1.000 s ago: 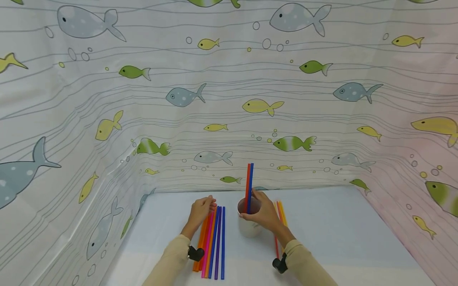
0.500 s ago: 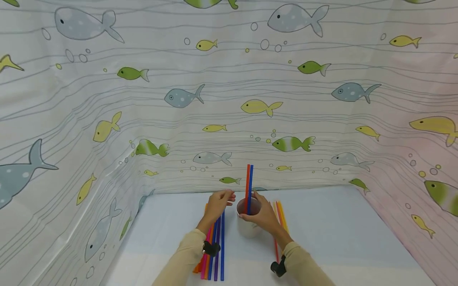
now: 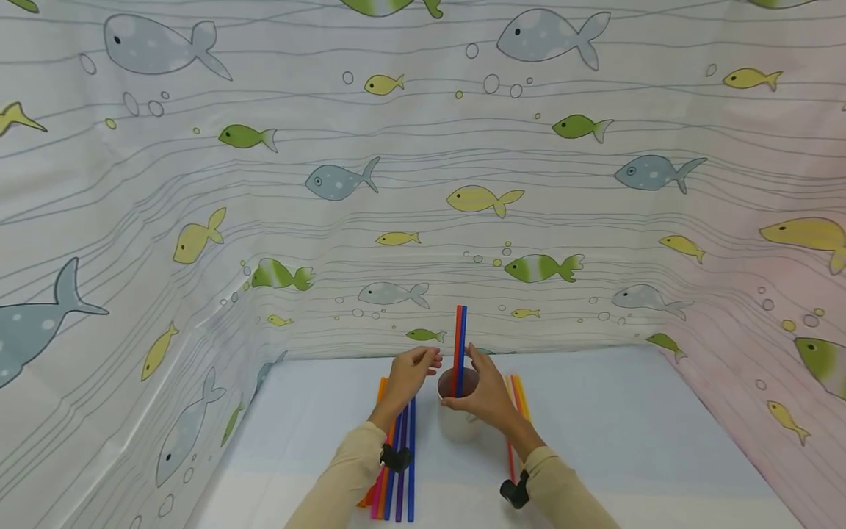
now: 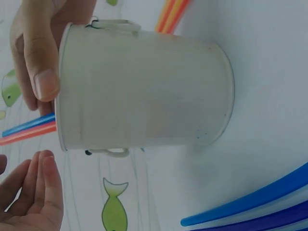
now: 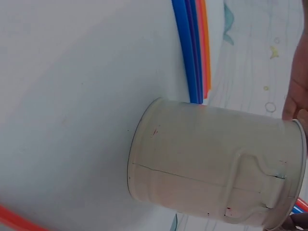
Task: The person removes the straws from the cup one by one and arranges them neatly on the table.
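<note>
A whitish metal bucket [image 3: 459, 426] with small side handles stands upright on the table. A red straw [image 3: 457, 338] and a blue straw [image 3: 463, 334] rise together from its mouth. My right hand [image 3: 490, 393] grips the bucket's rim from the right; in the left wrist view its thumb lies at the rim of the bucket [image 4: 144, 91]. Left of the mouth, my left hand [image 3: 408, 376] hovers close to the two straws without touching them. Its fingers are loosely bent with nothing between them, as the left wrist view of that hand [image 4: 36, 197] shows.
Left of the bucket, partly under my left forearm, lies a row of several orange, pink, blue and purple straws [image 3: 400, 485]. A few red and yellow straws [image 3: 521, 393] lie to the right, partly behind my right forearm. A fish-print curtain [image 3: 423, 257] surrounds the white table.
My left hand has moved right, from above the row of straws to beside the bucket's mouth. My right hand and the two straws in the bucket have stayed in place.
</note>
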The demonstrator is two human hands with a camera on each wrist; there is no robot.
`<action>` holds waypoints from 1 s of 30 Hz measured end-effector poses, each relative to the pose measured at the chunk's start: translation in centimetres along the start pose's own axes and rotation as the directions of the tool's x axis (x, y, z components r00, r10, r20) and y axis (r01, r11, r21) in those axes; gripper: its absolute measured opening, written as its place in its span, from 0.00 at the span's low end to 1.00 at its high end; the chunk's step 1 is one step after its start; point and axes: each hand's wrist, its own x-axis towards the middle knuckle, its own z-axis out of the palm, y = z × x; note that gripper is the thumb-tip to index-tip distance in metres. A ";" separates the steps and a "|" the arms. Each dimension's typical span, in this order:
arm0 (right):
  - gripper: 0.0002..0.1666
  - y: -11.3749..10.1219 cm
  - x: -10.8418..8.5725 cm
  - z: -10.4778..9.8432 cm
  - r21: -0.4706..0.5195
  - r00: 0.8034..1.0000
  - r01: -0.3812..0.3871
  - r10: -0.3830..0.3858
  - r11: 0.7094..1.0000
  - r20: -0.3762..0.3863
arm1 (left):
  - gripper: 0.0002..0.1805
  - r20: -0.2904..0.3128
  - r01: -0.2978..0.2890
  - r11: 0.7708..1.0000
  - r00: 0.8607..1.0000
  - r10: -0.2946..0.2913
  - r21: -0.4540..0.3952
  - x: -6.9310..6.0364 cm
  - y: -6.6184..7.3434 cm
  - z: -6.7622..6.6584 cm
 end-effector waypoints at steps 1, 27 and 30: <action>0.71 0.0 0.0 -0.1 -0.005 1.000 0.008 -0.008 1.000 0.002 | 0.17 0.004 -0.009 1.000 1.000 0.009 0.005 0.1 0.0 0.2; 0.67 -0.4 -0.2 -0.4 -0.025 0.999 0.023 -0.022 0.999 0.034 | 0.16 -0.025 0.008 0.996 1.000 -0.006 0.087 1.7 -0.6 2.8; 0.68 -0.4 -0.2 -0.5 -0.027 0.999 0.025 -0.023 0.999 0.042 | 0.14 -0.037 -0.002 0.997 0.999 0.005 0.080 1.8 -0.6 2.8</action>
